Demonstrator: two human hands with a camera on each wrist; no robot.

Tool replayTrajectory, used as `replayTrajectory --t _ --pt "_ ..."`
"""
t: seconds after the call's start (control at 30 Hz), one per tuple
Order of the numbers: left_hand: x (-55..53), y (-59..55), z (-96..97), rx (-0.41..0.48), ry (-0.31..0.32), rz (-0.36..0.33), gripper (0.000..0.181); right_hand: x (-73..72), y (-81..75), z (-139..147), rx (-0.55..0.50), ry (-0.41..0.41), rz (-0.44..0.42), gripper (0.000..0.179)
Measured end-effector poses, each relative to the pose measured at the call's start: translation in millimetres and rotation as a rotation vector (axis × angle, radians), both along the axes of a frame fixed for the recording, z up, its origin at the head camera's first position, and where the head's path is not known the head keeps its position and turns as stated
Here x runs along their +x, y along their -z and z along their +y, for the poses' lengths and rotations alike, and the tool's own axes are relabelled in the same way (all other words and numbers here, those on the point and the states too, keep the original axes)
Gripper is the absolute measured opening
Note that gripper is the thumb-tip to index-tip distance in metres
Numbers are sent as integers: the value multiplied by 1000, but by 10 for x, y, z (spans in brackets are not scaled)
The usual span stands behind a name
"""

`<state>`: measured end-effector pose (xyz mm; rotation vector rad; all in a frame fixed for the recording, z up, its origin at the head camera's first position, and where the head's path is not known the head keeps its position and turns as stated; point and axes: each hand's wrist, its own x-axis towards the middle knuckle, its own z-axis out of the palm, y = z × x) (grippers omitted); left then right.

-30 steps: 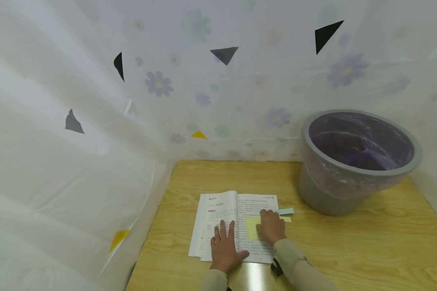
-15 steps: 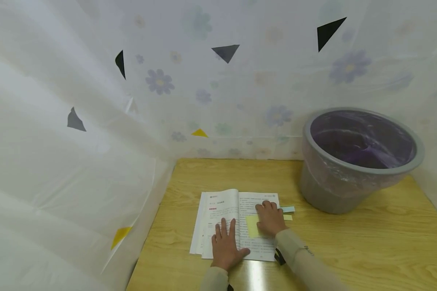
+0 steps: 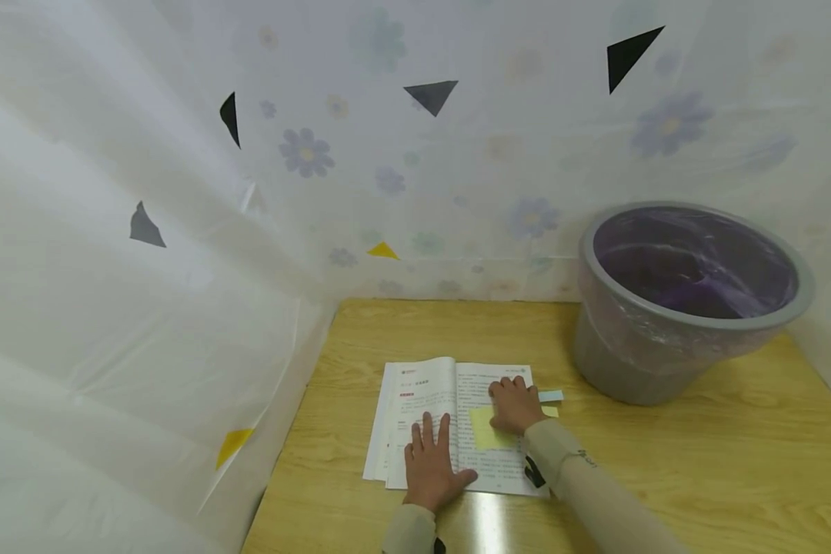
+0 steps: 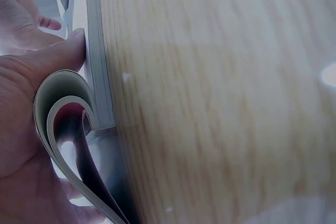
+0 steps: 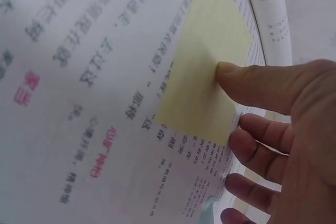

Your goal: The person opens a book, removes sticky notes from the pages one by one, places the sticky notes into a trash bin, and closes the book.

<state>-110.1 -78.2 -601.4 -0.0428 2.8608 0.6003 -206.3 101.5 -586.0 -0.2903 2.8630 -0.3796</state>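
Note:
An open book (image 3: 422, 392) lies on the wooden table with its printed pages facing up. My left hand (image 3: 432, 465) rests spread on the left page, its thumb reaching over the gutter to the right page. In the left wrist view, the left thumb (image 4: 58, 56) lies at the book's edge, beside curled-under pages (image 4: 63, 85). A yellow sticky note (image 5: 202, 72) lies on the right page. My right hand (image 3: 517, 406) rests over it; in the right wrist view its thumb touches the note, and its bent fingers (image 5: 257, 153) lie by the page beyond.
A blue tab (image 3: 550, 395) and a yellow tab (image 3: 551, 412) stick out from the book's right side. A grey bin (image 3: 630, 369) with a clear liner stands at the table's back right. Pale flowered sheeting (image 3: 457, 192) hangs behind and to the left.
My right hand has shifted slightly away from me up the page, and more of the yellow note shows. My left hand keeps its place on the book. The head view has tilted slightly.

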Motion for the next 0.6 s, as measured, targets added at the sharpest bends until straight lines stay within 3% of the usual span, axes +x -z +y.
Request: replayTrajectory --t 0.6 --pt "0 67 -5 -2 -2 22 106 37 22 -2 8 -15 34 23"
